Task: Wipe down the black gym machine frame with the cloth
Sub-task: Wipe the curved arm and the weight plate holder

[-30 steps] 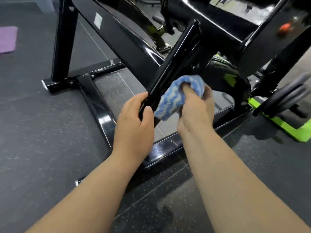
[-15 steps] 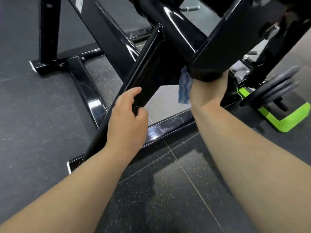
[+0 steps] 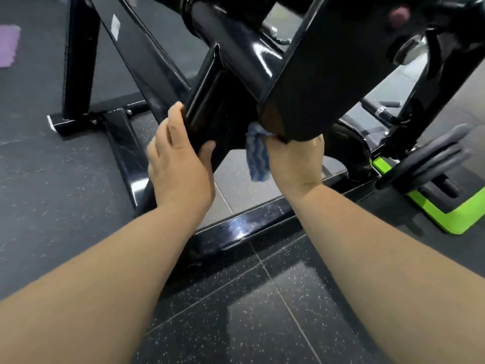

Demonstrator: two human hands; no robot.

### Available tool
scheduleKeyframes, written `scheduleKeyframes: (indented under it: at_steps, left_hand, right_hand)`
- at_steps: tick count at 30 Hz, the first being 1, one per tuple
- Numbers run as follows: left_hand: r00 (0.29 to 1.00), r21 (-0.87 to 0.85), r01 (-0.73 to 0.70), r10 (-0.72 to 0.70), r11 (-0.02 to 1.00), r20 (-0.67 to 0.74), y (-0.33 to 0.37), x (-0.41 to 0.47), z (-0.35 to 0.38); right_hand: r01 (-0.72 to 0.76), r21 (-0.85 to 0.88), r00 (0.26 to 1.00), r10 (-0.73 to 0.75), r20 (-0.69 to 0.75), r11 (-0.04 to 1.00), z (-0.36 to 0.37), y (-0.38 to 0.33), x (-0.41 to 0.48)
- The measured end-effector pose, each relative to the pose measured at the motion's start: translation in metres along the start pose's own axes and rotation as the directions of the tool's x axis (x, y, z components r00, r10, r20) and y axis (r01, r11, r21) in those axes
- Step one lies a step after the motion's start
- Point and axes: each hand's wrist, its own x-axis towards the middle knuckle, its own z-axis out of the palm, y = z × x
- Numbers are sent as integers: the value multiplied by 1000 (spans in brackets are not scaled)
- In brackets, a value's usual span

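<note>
Both hands moved up toward centre: your left hand (image 3: 178,166) clamps the strut (image 3: 202,101); your right hand (image 3: 295,158), gripping the cloth (image 3: 257,156), now wipes under the thick beam (image 3: 315,74).

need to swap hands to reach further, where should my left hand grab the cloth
Pinch the loose striped tail of the cloth that hangs below the right hand, coming in from the left. The rest is bunched in that hand's fingers, hidden under the thick black bar, so only the tail is free. The left hand grips the slanted strut just beside it.
</note>
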Motion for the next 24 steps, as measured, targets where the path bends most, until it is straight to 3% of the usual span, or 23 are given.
scheduleKeyframes:
  at_steps: [2, 5, 7, 11, 15, 20, 24]
  left_hand:
    - [999, 4, 2, -1, 1000, -44, -1, -1, 13]
    - [965, 112, -86, 110, 990, -239, -6, -2, 31]
    - [943, 149, -141, 178, 979, -281, -1, -9, 45]
    - [833, 395, -373, 491, 840, -257, 5, -24, 70]
    - [826, 564, -278, 493, 777, -273, -8, -12, 76]
    - [831, 611, -307, 518, 729, -202, -5, -18, 65]
    - [818, 610, -325, 539, 722, -202, 0, -22, 64]
  right_hand:
    - [85, 10, 995, -85, 57, 996, -1, 11, 6]
    - [201, 79, 976, -207, 62, 976, 3, 23, 8]
    - [357, -55, 934, -357, 2, 933, 3, 39, 5]
    - [673, -186, 737, -670, 91, 715, -2, 63, 18]
    - [864, -226, 494, -842, 216, 450, -3, 85, 44]
    - [915, -237, 379, -896, 230, 326, -13, 103, 62]
    - [980, -187, 124, -931, 344, 62, -3, 81, 63]
